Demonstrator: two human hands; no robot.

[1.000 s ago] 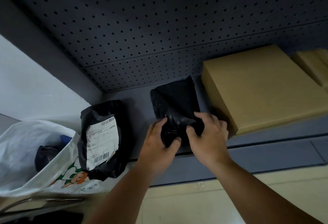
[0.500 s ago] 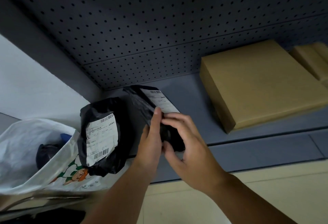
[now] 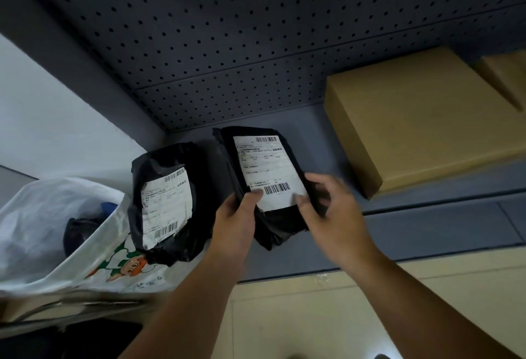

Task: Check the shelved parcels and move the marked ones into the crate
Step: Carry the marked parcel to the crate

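Head view: black parcel (image 3: 267, 188), white label up, held over grey shelf (image 3: 427, 216); left hand (image 3: 237, 216) grips its left edge, thumb on label; right hand (image 3: 331, 210) pinches its right edge. Second black parcel (image 3: 168, 208) beside it, left. Cardboard box (image 3: 412, 119) right.

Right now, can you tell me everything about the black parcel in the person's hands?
The black parcel is a wrinkly plastic bag, tilted label-up. Its white label has one barcode at the top and a bigger one at the bottom; the print is too small to read. The left hand and right hand grip its lower end, thumbs on the label, above the grey shelf.
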